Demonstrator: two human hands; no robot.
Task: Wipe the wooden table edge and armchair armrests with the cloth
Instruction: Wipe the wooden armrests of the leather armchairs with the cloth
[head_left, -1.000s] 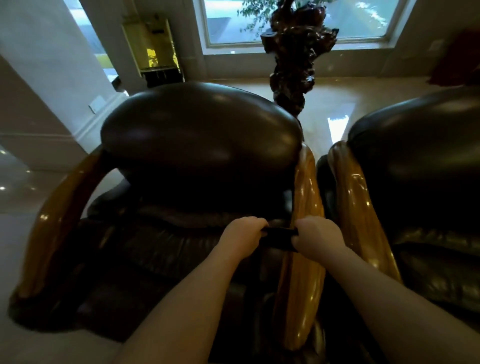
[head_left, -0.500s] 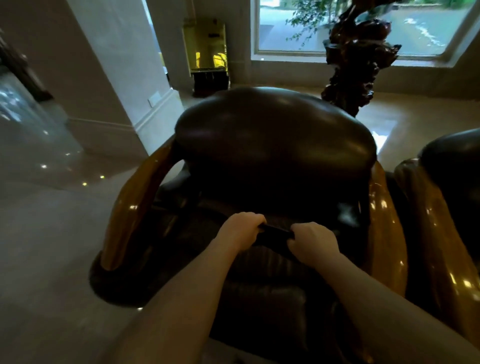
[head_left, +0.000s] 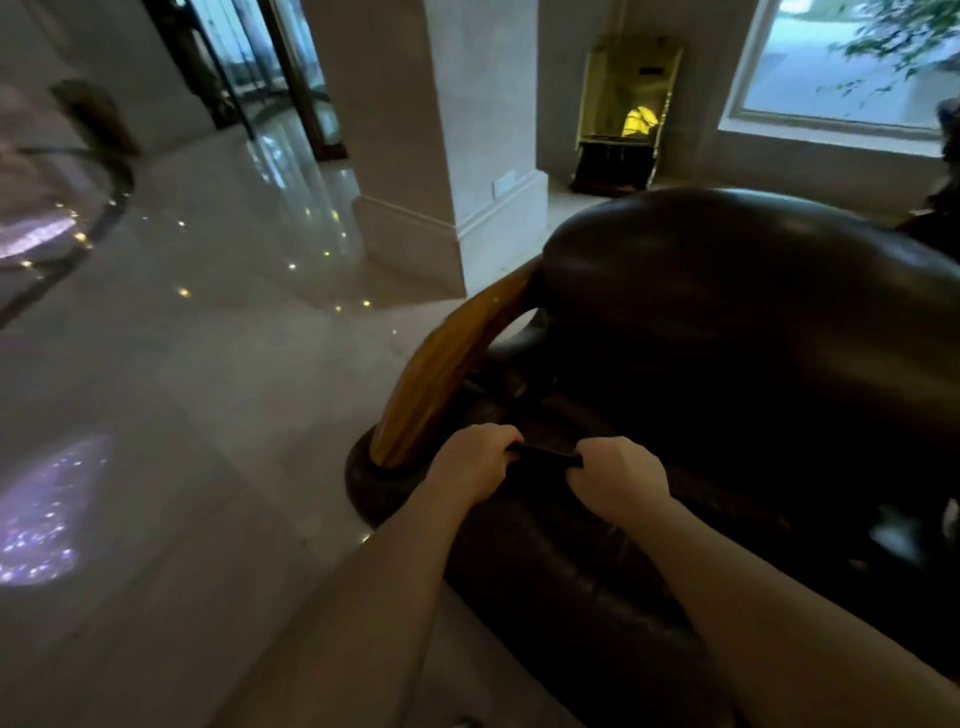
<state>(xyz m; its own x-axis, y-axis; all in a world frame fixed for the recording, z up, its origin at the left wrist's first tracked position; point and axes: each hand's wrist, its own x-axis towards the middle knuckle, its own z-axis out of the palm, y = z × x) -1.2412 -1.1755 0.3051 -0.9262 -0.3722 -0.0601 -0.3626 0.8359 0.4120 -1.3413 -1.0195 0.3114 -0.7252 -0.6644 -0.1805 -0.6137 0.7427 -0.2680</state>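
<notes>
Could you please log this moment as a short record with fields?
left hand: closed on one end of the dark cloth
right hand: closed on the other end
cloth: stretched between both hands, above the seat
wooden armrest: just left of the left hand, not touched
armchair: dark leather

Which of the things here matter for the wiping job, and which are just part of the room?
For the job:
cloth, held by left hand and right hand
wooden armrest
armchair

Just around:
pillar
yellow cabinet
window
shiny floor
</notes>
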